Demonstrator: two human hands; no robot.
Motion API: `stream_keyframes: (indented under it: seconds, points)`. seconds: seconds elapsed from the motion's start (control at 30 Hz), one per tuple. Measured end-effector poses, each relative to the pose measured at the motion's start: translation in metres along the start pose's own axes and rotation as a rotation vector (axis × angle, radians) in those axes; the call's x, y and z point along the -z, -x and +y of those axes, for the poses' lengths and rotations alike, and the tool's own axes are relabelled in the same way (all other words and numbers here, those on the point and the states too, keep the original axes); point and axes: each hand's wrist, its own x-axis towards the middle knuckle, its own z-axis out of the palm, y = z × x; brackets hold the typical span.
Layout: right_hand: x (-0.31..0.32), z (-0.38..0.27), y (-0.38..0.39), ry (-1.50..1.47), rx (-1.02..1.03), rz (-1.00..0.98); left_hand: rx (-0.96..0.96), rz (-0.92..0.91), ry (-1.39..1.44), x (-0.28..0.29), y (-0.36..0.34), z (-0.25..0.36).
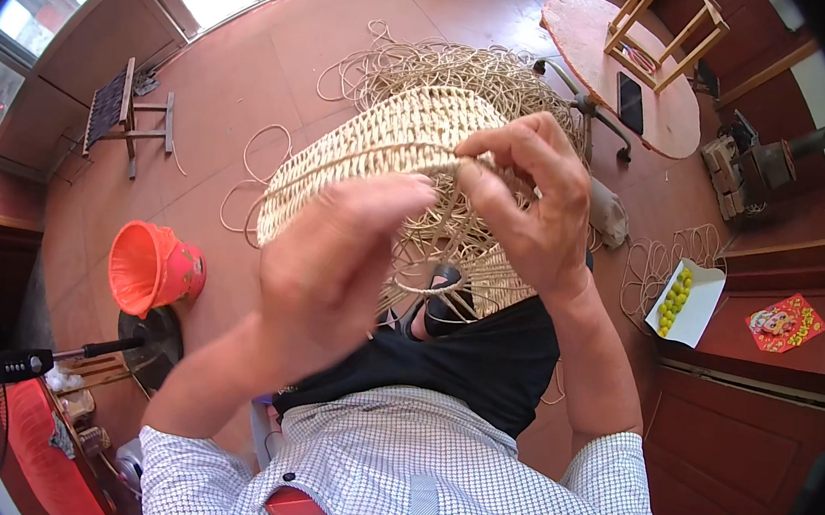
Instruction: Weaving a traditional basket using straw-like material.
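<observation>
A large piece woven from pale straw-coloured cord [397,120], rounded like a basket, lies tilted in front of my lap. Its open side shows loose strands inside. My right hand [540,196] is at its edge, thumb and index finger pinched on a cord [459,158] that runs along the rim. My left hand [339,240] is curled in front of the woven piece, blurred by motion. Its fingertips point toward the right hand, and what they hold, if anything, is hidden. A loop of cord [419,288] hangs below the hands, above my shoes.
Behind the woven piece lies a big heap of loose cord [453,66]. A low stool [130,122] and an orange-red bucket [155,271] stand left. At right are a wooden-topped table [596,46] with a phone [630,101], and a white tray of yellow-green fruit [699,308].
</observation>
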Motion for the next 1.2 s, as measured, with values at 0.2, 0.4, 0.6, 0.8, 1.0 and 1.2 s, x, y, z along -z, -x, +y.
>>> stream_keyframes:
  seconds: [0.2,0.4,0.6,0.8,1.0,1.2]
  points:
    - [-0.009,0.011,-0.016,-0.058,-0.117,0.003,0.514,0.185,0.249,-0.080,0.029,0.009]
    - [-0.016,0.020,-0.016,-0.063,-0.149,0.016,0.717,0.460,0.745,-0.125,-0.003,-0.011]
    - [-0.014,0.019,-0.014,-0.036,-0.152,0.030,0.722,0.615,1.087,-0.138,-0.018,-0.011]
    - [-0.017,0.033,-0.014,-0.064,-0.144,0.071,0.685,0.096,0.277,-0.101,-0.010,-0.006]
    - [-0.018,0.038,-0.013,-0.070,-0.106,0.038,0.415,-0.168,-0.433,-0.080,0.003,0.002]
    - [-0.020,0.040,-0.015,-0.063,-0.097,0.063,0.070,0.015,-0.545,-0.070,0.000,-0.021]
